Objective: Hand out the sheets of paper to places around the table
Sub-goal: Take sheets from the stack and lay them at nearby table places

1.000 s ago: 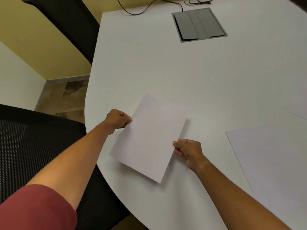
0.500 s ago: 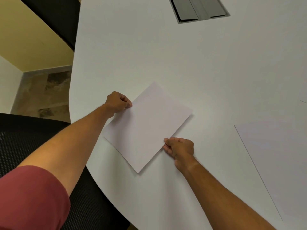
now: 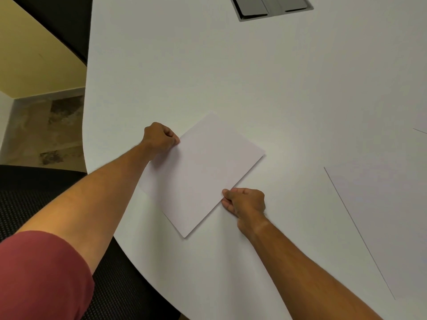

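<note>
step: setting one sheet (image 3: 201,174) at desk (image 3: 231,77) edge by chair (image 3: 34,192) | left hand (image 3: 160,138) and right hand (image 3: 246,202) grips pinched opposite edges, paper flat or nearly | progress: second sheet (image 3: 381,215) already lay right; remaining places unseen

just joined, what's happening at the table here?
A person is setting a sheet of paper down near the curved edge of the white table. The left hand pinches one edge, the right hand the opposite edge. Another sheet already lies flat to the right. A black mesh chair sits at this place.
</note>
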### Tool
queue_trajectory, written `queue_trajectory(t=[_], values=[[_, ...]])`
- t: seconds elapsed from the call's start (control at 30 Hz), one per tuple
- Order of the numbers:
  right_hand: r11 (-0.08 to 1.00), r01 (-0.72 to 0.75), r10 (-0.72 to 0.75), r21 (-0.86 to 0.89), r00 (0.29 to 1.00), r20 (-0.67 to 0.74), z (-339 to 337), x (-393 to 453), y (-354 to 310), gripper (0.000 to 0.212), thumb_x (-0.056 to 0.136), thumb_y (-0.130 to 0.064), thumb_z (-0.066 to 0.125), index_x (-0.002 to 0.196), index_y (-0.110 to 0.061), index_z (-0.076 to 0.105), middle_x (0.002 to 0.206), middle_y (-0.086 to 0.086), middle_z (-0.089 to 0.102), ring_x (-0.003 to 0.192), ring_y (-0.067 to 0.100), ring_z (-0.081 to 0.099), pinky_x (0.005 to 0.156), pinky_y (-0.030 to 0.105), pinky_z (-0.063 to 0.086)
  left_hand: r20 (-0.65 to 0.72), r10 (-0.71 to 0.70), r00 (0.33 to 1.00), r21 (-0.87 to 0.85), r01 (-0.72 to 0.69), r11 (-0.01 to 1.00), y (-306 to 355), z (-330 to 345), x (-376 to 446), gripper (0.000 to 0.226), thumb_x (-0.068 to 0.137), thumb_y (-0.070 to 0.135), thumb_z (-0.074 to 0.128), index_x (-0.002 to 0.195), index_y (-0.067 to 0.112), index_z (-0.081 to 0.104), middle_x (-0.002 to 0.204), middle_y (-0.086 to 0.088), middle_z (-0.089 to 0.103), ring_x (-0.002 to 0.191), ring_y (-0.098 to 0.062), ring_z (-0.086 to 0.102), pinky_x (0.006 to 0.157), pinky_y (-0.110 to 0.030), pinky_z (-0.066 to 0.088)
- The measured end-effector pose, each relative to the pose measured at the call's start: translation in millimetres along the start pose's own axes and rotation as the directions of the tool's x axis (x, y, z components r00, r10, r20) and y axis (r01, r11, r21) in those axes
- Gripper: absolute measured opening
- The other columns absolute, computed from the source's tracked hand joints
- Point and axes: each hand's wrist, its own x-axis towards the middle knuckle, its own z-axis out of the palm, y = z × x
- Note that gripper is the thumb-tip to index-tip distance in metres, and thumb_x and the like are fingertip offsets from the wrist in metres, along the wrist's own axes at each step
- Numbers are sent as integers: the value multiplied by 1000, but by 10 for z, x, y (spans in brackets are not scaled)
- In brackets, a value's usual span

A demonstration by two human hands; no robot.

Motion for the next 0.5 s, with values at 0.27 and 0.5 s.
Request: queue_trajectory(t=[0.27, 0.5], values=[[1000, -1, 0, -31, 999, -34, 19, -30, -14, 10, 72, 3, 82, 75, 1, 72, 81, 13, 74, 73, 25, 75, 62, 28, 61, -12, 27, 1000, -3, -27, 1000, -26, 16, -1, 5, 75, 6, 72, 75, 9, 77, 70, 13, 68, 70, 2, 59, 60, -17, 46], [997, 18, -23, -77, 998, -62, 23, -55, -15, 12, 72, -1, 84, 69, -2, 72, 75, 10, 74, 68, 23, 74, 62, 28, 62, -37, 26, 999, 10, -25, 1000, -36, 10, -4, 5, 76, 7, 74, 77, 10, 77, 80, 3, 72, 74, 1, 60, 69, -21, 47]])
